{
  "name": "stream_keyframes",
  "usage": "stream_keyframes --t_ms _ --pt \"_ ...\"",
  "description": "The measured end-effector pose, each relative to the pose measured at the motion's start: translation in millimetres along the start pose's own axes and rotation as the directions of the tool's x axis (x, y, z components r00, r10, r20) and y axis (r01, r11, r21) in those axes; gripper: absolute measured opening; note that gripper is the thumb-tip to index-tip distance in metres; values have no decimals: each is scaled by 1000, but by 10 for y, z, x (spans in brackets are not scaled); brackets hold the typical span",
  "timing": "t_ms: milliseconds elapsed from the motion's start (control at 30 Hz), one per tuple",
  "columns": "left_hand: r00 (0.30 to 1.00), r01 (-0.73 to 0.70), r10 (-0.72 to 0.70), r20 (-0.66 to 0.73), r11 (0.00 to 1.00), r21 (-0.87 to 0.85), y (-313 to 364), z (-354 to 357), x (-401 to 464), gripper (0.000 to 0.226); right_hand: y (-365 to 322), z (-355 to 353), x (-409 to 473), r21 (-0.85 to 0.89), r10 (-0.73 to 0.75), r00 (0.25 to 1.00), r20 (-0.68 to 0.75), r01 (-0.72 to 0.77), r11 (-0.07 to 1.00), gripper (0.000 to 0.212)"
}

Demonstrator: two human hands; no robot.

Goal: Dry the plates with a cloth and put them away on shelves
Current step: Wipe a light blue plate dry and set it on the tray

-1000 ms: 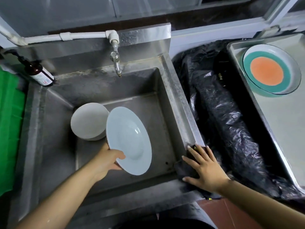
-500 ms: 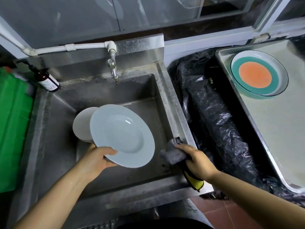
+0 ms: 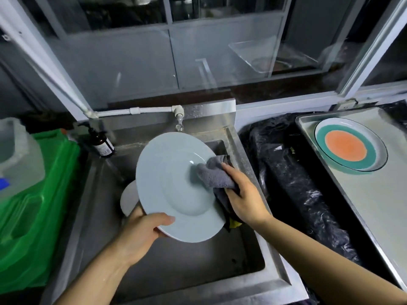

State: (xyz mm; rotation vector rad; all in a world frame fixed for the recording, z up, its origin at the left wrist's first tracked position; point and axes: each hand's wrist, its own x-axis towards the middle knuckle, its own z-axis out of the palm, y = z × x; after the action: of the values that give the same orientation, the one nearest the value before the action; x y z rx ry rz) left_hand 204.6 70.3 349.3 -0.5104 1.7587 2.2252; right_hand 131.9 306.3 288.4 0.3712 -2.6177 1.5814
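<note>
Plates remain undried: left hand (image 3: 141, 232) grips the pale-blue round ceramic plate (image 3: 176, 188) at six o'clock, right hand (image 3: 244, 194) clutching a grey cloth (image 3: 211, 175) begins wiping.

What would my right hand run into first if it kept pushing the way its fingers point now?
The right hand points up-left, gripping the grey cloth against the pale blue plate. Going on, it would likely just slide across the plate's face; depth beyond the rim is unclear.
</note>
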Motion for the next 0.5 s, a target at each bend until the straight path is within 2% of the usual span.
stream_keyframes --t_ms 100,167,200,300,433,500 --pt "998 -43 43 49 999 2 193 -36 -26 74 -125 -16 -13 -125 -237 972 6 235 964 56" --pt "996 -66 65 61 998 17 302 -40 -40 74 -248 -20 -7 -224 -391 914 111 406 886 55" --pt "995 -74 72 75 997 22 353 -34 -46 68 -327 -9 3 -251 -419 890 177 453 855 56" --pt "985 -93 86 150 995 44 501 30 -62 53 -612 31 54 -199 -382 867 320 455 868 56" --pt "962 -137 122 245 990 43 655 101 -49 48 -971 82 191 -42 -379 857 349 418 907 54" --pt "959 -146 127 254 988 58 724 100 -34 44 -1053 108 329 -88 -349 878 328 396 914 58"
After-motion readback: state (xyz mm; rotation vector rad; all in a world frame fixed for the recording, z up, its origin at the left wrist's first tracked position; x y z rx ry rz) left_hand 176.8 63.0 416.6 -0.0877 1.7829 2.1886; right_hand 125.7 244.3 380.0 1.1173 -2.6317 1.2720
